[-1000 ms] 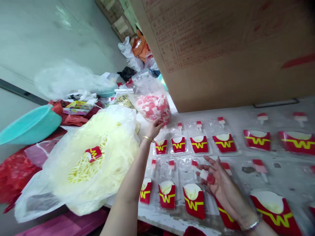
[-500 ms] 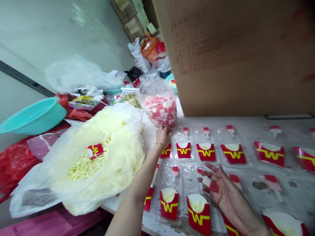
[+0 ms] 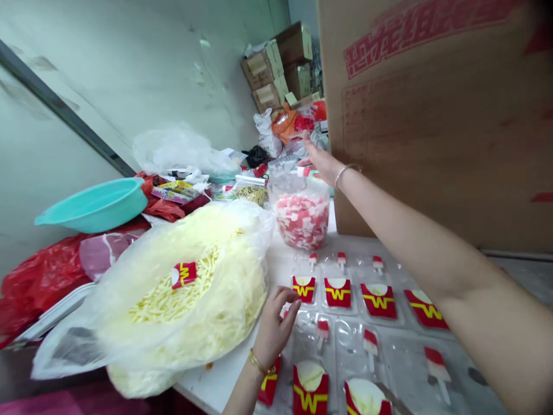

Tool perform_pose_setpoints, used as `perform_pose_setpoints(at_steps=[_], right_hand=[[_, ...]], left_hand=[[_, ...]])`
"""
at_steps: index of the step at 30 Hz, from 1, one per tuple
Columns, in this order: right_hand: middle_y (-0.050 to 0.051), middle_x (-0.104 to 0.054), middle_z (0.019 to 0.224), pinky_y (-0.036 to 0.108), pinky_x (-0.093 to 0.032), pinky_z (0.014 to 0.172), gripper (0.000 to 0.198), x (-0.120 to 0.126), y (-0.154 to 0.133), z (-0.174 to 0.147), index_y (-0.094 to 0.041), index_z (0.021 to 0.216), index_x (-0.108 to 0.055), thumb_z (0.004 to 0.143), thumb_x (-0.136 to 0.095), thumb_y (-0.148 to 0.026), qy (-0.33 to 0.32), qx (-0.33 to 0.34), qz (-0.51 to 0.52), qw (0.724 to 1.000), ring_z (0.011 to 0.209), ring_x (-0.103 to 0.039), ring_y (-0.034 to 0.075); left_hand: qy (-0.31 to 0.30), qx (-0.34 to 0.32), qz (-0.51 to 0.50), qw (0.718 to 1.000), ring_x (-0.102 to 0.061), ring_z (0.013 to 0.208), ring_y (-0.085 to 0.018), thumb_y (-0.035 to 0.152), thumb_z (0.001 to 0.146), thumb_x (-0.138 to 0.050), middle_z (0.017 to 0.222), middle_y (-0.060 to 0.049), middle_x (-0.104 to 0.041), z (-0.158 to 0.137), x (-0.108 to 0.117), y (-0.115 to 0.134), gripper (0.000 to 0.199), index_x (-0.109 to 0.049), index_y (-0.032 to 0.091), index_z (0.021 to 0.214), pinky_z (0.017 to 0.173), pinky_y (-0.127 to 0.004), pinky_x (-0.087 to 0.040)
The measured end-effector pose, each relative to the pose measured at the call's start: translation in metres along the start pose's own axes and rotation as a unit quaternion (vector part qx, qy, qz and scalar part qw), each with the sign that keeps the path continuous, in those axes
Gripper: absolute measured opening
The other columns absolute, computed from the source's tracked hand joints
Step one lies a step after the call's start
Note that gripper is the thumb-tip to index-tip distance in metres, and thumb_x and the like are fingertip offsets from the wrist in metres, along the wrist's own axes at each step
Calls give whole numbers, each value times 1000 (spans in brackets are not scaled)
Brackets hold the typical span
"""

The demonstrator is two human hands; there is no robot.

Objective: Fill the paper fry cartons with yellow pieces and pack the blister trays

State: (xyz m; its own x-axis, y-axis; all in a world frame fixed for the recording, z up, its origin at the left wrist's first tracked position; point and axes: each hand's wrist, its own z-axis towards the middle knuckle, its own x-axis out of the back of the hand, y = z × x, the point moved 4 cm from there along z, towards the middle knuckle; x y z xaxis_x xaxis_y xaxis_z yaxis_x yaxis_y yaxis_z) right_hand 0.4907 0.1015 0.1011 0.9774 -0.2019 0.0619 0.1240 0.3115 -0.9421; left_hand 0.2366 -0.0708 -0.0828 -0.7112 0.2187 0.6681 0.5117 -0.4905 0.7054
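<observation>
- We are reaching our right hand point(image 3: 318, 161) out to 12 o'clock, over the open top of the clear bag of red-and-white pieces point(image 3: 302, 222); fingers are spread and loosely curled, touching or just above the bag's mouth.
- A small red-and-white piece point(image 3: 303, 171) is showing at the fingertips; we cannot tell if it is pinched or just lying on the bag's rim.
- We are resting our left hand point(image 3: 275, 328) at 6 o'clock on the blister tray point(image 3: 345, 346), fingers half curled; it seems to be gripping nothing, though the palm side is hidden.
- Step, as we are judging it: picking pieces from the bag to fill tray pockets. The next move is probably calling for a clean pinch on one piece and carrying it back to 5 o'clock, to a pocket lacking one.
- The tray is holding red fry cartons point(image 3: 337, 292) in rows, with little red-and-white ice pops point(image 3: 370, 346) above them.
- The big bag of yellow fries point(image 3: 185, 294) is sitting at 9 o'clock, one red carton point(image 3: 184, 274) lying on top.
- The teal basin point(image 3: 97, 203) is at 10 o'clock; the cardboard box point(image 3: 432, 115) is filling 1 to 2 o'clock.
- Hard to read: our right forearm is covering the tray's right side, the bottom row is cut off, and the clutter behind the bag is blurring together.
</observation>
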Motion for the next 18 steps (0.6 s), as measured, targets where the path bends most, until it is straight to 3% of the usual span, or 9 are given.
perform_pose_setpoints(at_steps=[3, 5, 6, 8, 10, 12, 15, 17, 18], right_hand=[[11, -49, 129, 43, -30, 106, 51, 7, -7, -24, -12, 127, -46, 91, -43, -48, 26, 52, -70, 996, 126, -40, 27], [8, -52, 124, 39, -36, 103, 42, 26, -22, -81, -15, 125, -47, 93, -40, -41, 33, 66, -28, 997, 120, -47, 23], [8, -55, 120, 39, -43, 96, 43, 36, -29, -118, -18, 124, -48, 93, -36, -45, -12, 41, 7, 999, 111, -53, 22], [10, -59, 113, 38, -51, 84, 44, 52, -38, -213, -23, 116, -56, 90, -36, -53, -174, -79, 63, 980, 100, -59, 23], [10, -63, 103, 32, -54, 70, 36, 67, -38, -326, -27, 107, -62, 85, -48, -52, -320, -218, 32, 922, 87, -64, 22], [9, -63, 104, 31, -53, 74, 35, 77, -21, -442, -35, 113, -58, 82, -55, -51, -357, -381, 51, 852, 86, -64, 21], [5, -63, 95, 26, -52, 58, 33, 78, 31, -582, -31, 105, -60, 84, -49, -54, -236, -516, -23, 824, 80, -64, 19], [1, -62, 74, 22, -44, 46, 32, 69, 70, -640, -24, 89, -65, 78, -56, -53, -158, -549, -97, 815, 59, -59, 15], [0, -61, 67, 22, -41, 46, 30, 64, 85, -653, -22, 83, -66, 78, -57, -50, -96, -527, -129, 835, 54, -56, 14]], left_hand=[[33, 32, -1, 999, -56, 93, -18, 31, 90, -48, 96, -6, -59, -44, 28, -13, 17, -61, 20, 91, 83, -29, -45], [79, 51, 10, 996, -57, 92, -18, 32, 88, -51, 97, -5, -60, -76, 48, -25, 17, -62, 20, 92, 82, -29, -46], [114, 65, 16, 991, -58, 90, -18, 33, 87, -52, 96, -5, -61, -93, 57, -33, 18, -62, 20, 93, 81, -29, -46], [190, 107, 21, 976, -59, 84, -17, 36, 86, -54, 94, -4, -61, -126, 70, -53, 21, -61, 20, 98, 78, -28, -47], [254, 159, 8, 954, -60, 77, -15, 39, 85, -55, 90, -3, -62, -155, 71, -76, 28, -59, 20, 104, 74, -27, -47], [282, 198, -15, 939, -61, 73, -15, 43, 84, -55, 85, -2, -62, -174, 62, -98, 34, -57, 19, 107, 72, -27, -47], [285, 193, -25, 939, -61, 71, -16, 46, 83, -53, 84, -3, -61, -181, 41, -120, 38, -56, 17, 108, 68, -28, -48], [294, 148, 11, 944, -60, 74, -18, 45, 84, -51, 87, -4, -60, -177, 31, -124, 37, -58, 16, 105, 73, -32, -48], [305, 123, 37, 943, -59, 77, -19, 45, 83, -51, 87, -5, -60, -174, 28, -123, 35, -59, 15, 101, 77, -34, -47]])
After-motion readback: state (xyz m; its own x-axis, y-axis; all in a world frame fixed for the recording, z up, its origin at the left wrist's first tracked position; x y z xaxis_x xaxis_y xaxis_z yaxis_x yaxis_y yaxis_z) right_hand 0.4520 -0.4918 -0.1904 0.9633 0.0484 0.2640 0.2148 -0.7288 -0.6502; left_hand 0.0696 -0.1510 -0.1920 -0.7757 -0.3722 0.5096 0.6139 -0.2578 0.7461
